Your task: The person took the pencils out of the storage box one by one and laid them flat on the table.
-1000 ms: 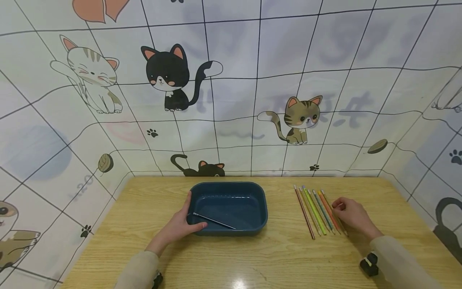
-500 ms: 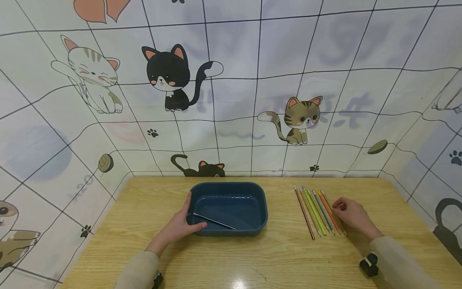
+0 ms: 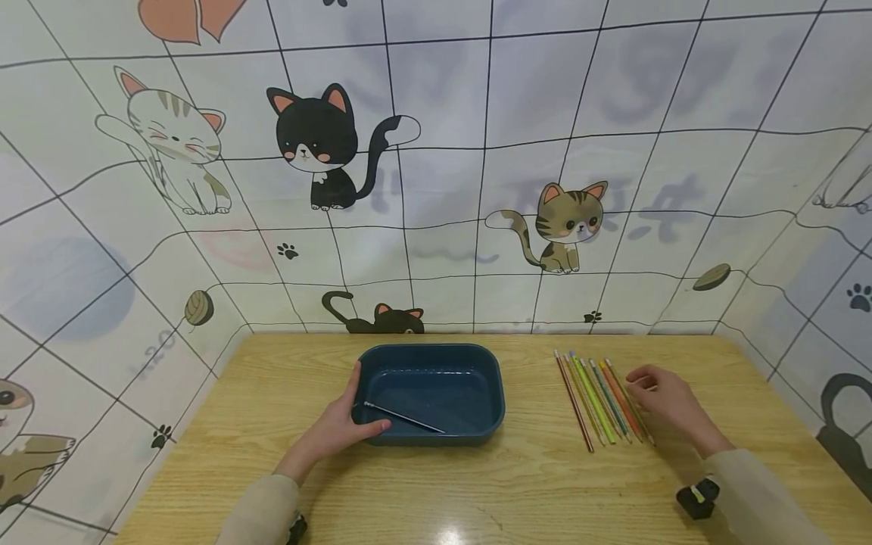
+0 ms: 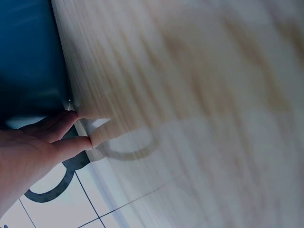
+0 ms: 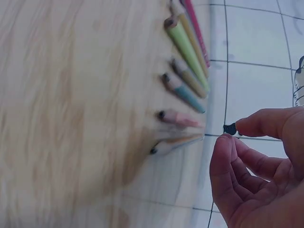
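Observation:
A dark blue rectangular tray (image 3: 443, 390) stands on the table, holding one slim dark pencil (image 3: 405, 417) that slants across its floor. My left hand (image 3: 341, 424) grips the tray's left end, thumb over the near rim and fingers along the outer side. To the right of the tray lies a fan of several coloured pencils (image 3: 602, 401). Beside the rightmost one, an olive-brown pencil (image 3: 631, 403), hovers my right hand (image 3: 666, 401), its fingers loosely curled. In the right wrist view a small gap shows between thumb and fingertips (image 5: 222, 147), with nothing held there.
The wooden table (image 3: 477, 492) ends at the back against a white cloth wall (image 3: 450, 189) printed with grid lines and cartoon cats. Similar cloth walls rise at both sides. A dark wrist device (image 3: 698, 498) sits below the right sleeve.
My right hand has lifted slightly up and away from the pencils, its fingers loosening a little. The left hand, tray and pencils stay where they were.

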`<state>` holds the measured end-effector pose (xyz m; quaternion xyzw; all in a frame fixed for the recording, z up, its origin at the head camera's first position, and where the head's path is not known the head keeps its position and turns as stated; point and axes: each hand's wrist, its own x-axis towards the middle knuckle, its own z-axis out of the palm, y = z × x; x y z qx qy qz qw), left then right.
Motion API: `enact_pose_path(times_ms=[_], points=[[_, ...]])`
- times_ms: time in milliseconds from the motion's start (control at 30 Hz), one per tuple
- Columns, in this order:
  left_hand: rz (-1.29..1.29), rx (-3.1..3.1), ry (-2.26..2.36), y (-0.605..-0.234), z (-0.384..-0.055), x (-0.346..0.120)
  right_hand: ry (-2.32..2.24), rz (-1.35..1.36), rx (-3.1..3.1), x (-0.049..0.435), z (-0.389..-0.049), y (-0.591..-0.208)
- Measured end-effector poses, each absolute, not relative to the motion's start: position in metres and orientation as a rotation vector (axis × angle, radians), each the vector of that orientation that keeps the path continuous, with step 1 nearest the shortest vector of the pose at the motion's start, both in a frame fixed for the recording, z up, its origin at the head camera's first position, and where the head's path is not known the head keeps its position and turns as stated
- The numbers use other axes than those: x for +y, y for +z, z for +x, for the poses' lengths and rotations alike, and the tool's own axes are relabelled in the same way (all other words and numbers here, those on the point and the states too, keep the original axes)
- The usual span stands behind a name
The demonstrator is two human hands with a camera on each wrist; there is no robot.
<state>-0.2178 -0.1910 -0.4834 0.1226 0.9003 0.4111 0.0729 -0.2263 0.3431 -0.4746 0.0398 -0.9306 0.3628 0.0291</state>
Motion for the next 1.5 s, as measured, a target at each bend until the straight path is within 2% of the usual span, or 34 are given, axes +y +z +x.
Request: enact_pose_path(times_ms=[300,633,1200,1500], points=[[0.365,2.705,1.232,-0.483,-0.217,-0.191,1.125,0.210,-2.872,0.321,-0.220,-0.464],[0.355,2.709,1.228,-0.482,-0.217,-0.191,1.384,0.339,-2.781,0.294,-0.216,-0.457],[0.362,2.698,1.247,-0.482,-0.217,-0.190,1.800,0.547,-2.637,0.237,-0.210,-0.467],[0.356,2.704,1.243,-0.482,-0.217,-0.190,1.810,0.699,-2.562,0.204,-0.209,-0.465]])
